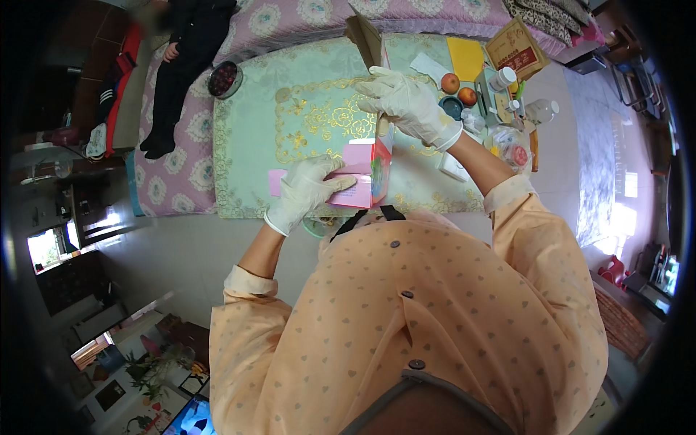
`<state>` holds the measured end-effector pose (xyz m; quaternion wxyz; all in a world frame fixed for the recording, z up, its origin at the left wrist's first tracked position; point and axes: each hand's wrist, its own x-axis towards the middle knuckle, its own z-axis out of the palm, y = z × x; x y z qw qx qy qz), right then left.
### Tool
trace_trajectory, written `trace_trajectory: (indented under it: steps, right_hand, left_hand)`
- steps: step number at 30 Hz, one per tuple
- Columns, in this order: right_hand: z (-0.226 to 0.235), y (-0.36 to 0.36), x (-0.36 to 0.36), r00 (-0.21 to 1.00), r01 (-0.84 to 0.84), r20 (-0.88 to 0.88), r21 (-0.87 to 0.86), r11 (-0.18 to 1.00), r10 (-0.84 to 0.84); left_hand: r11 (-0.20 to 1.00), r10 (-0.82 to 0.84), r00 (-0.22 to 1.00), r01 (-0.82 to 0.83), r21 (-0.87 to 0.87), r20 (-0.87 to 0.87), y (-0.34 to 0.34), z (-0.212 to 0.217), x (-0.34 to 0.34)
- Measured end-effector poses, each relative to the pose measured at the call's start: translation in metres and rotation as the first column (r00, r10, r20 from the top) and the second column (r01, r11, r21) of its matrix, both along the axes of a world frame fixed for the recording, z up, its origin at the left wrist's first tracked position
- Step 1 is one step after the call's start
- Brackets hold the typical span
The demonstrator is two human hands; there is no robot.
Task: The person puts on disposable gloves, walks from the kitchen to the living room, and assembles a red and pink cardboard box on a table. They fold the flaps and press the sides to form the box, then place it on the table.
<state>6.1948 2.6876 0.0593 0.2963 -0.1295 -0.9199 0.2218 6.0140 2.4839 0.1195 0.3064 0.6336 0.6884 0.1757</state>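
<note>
A bed [239,152] with a lilac floral quilt fills the far half of the view, and a pale green mat [254,109] with gold scrollwork lies over it. At far left a person in dark clothes [181,65] sits on the quilt beside a bowl of dark fruit [224,78]. On the right of the mat lie a yellow sheet [466,58], a brown packet [516,45], two round fruits [458,88] and some small white jars [504,78].

Near the middle, over the mat's near edge, a pink carton [366,174] is held up in both gloved hands. The left hand [308,190] is closed on the carton's near left side. The right hand [406,101] grips its far top end, beside a raised brown flap [365,40].

The carton looks like light, thin cardboard: stiff along its edges and corners, likely to dent on the flat faces. Gloves may slip on the glossy print, so holding across opposite edges seems safest.
</note>
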Motion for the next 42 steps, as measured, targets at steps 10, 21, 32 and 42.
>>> trace_trajectory:
  steps: [10, 21, 32, 42]
  right_hand:
    - [0.001, -0.004, 0.004, 1.000, 0.007, -0.029, -0.062, 0.998, -0.009]
    - [0.018, -0.074, 0.058, 0.997, -0.039, 0.028, -0.558, 0.829, 0.066]
    - [0.027, -0.044, -0.013, 0.565, -0.354, 0.787, -0.043, 0.934, 0.250]
    - [0.013, -0.036, -0.035, 0.469, -0.449, 0.747, -0.258, 0.856, 0.471]
  left_hand:
    - [0.986, -0.156, 0.988, 0.156, 0.065, -0.007, 0.019, -0.038, -0.006]
    - [0.917, -0.284, 0.940, 0.324, 0.232, -0.191, 0.028, -0.034, 0.016]
    - [0.821, -0.499, 0.812, 0.555, 0.135, -0.304, 0.038, -0.034, 0.018]
    - [0.933, -0.347, 0.923, 0.322, -0.158, -0.169, 0.016, -0.024, 0.021]
